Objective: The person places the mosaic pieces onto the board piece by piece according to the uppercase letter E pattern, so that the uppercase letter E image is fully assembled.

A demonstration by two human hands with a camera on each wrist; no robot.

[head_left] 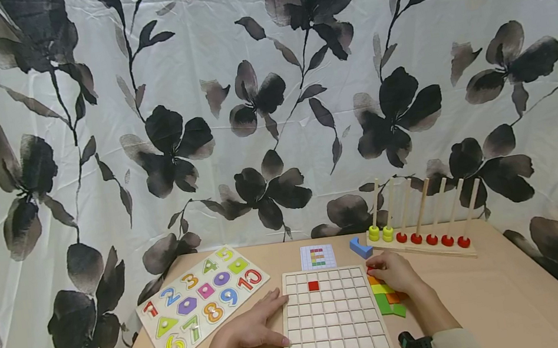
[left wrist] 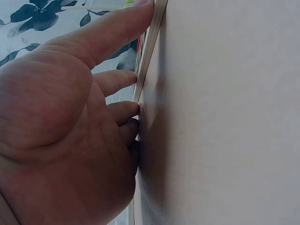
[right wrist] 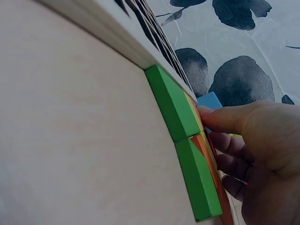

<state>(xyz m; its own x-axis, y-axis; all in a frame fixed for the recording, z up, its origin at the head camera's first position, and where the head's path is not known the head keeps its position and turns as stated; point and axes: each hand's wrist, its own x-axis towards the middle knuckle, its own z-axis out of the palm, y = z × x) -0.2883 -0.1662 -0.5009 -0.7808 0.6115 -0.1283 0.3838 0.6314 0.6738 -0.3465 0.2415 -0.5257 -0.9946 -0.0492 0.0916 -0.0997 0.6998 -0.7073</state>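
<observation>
A wooden grid board point(head_left: 335, 328) lies flat in front of me, with one red square tile point(head_left: 314, 285) in its upper part. My left hand point(head_left: 255, 323) rests along the board's left edge, fingers spread and thumb near the lower corner. Just beyond the right edge, my right hand point(head_left: 396, 274) pinches a red tile point(head_left: 370, 270) at the top of a group of coloured tiles, its fingertips covering most of it. Below it lie yellow, orange and green tiles, including a green tile point(right wrist: 171, 105) against the board's side in the right wrist view.
A small pattern card point(head_left: 317, 256) lies behind the board, beside a blue angled block point(head_left: 361, 247). A peg stand point(head_left: 428, 243) with yellow and red beads stands at back right. On the left lies a number puzzle board point(head_left: 198, 302). A floral cloth point(head_left: 263, 140) hangs behind the table.
</observation>
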